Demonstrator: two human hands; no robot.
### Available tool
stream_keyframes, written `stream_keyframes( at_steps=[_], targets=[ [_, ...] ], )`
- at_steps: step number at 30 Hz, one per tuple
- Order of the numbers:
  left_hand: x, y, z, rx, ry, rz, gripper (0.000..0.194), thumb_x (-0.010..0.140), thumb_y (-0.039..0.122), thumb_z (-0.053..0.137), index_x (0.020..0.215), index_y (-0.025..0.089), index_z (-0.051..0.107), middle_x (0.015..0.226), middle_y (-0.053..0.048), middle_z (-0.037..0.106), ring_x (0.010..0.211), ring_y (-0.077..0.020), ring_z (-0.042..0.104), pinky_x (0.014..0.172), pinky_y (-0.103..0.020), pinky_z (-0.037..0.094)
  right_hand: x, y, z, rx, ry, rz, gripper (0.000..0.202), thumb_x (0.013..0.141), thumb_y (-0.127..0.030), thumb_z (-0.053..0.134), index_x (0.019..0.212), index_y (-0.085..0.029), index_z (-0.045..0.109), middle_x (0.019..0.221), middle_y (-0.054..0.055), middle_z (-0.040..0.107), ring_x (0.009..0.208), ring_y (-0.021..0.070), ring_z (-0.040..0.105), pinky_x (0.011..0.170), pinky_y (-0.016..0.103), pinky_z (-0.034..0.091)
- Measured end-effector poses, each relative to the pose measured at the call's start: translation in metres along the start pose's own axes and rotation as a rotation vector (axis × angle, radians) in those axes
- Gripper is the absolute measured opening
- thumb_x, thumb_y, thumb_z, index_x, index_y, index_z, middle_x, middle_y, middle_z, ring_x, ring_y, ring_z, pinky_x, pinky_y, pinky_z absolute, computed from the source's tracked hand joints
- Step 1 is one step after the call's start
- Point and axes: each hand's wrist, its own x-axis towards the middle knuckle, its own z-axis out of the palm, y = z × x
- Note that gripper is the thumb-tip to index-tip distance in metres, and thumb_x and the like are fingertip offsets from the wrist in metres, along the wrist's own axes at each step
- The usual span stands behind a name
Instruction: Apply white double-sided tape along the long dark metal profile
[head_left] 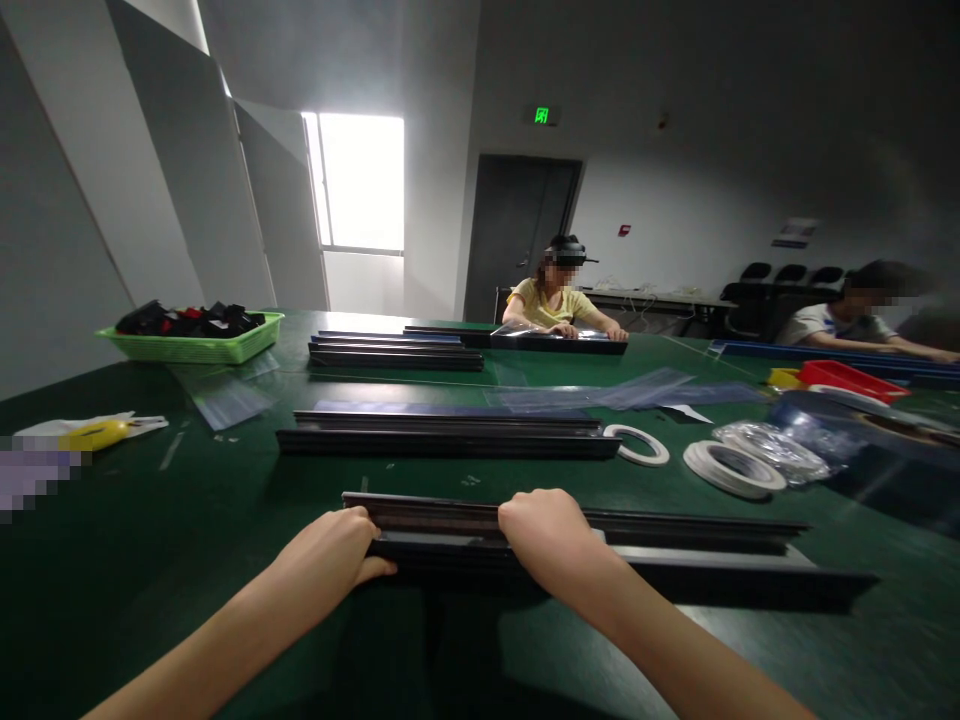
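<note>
A long black channel-shaped strip [720,575] lies across the near part of the green table, with a pale strip along its inside. At its left end my left hand [337,550] grips it, thumb on the near side. My right hand [551,535] is closed over its middle, the fingertips hidden behind the knuckles. Just beyond, a similar group of black strips [450,440] rests parallel to it. A white ring of tape [660,452] touches or nearly touches the right end of that group.
Several stacked white tape rolls [705,480] and a clear plastic bundle [780,450] sit to the right. Far left stands a green basket [187,347] of black items. Clear plastic sheets [585,395] lie mid-table. Across it, a person [559,300] handles another strip; another person works far right.
</note>
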Motion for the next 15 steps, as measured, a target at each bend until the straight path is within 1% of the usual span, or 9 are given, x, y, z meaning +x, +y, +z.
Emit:
stream_keyframes(
  at_steps=[4, 7, 12, 15],
  targets=[
    [0.002, 0.001, 0.004, 0.105, 0.039, -0.026, 0.042, 0.08, 0.05, 0.06, 0.095, 0.013, 0.07, 0.097, -0.012, 0.068, 0.085, -0.026, 0.067, 0.079, -0.035, 0.051, 0.004, -0.002, 0.006, -0.004, -0.01, 0.004, 0.02, 0.079, -0.01, 0.058, 0.089, -0.014, 0.076, 0.09, 0.017, 0.074, 0.086, 0.0252, 0.07, 0.068, 0.027, 0.05],
    [0.002, 0.006, 0.005, 0.186, 0.063, -0.019, 0.044, 0.08, 0.05, 0.058, 0.094, 0.01, 0.069, 0.1, -0.016, 0.066, 0.09, -0.028, 0.065, 0.083, -0.037, 0.051, 0.005, -0.002, 0.009, -0.009, 0.003, 0.002, 0.019, 0.079, -0.012, 0.06, 0.09, -0.014, 0.075, 0.089, 0.017, 0.074, 0.087, 0.0248, 0.07, 0.069, 0.026, 0.05],
    [0.001, 0.012, 0.001, 0.233, 0.047, 0.005, 0.043, 0.08, 0.048, 0.058, 0.101, 0.011, 0.067, 0.104, -0.016, 0.065, 0.098, -0.0298, 0.062, 0.085, -0.039, 0.051, 0.006, -0.002, 0.01, -0.01, 0.011, -0.003, 0.021, 0.081, -0.01, 0.056, 0.087, -0.015, 0.075, 0.089, 0.017, 0.074, 0.085, 0.0248, 0.071, 0.068, 0.028, 0.05],
    [0.0, 0.012, -0.001, 0.236, 0.032, 0.011, 0.044, 0.08, 0.048, 0.058, 0.107, 0.014, 0.066, 0.106, -0.015, 0.064, 0.099, -0.0306, 0.061, 0.086, -0.042, 0.051, 0.006, -0.003, 0.009, -0.012, 0.006, -0.003, 0.019, 0.08, -0.011, 0.058, 0.088, -0.014, 0.075, 0.089, 0.018, 0.074, 0.085, 0.0247, 0.071, 0.069, 0.027, 0.05]
  ],
)
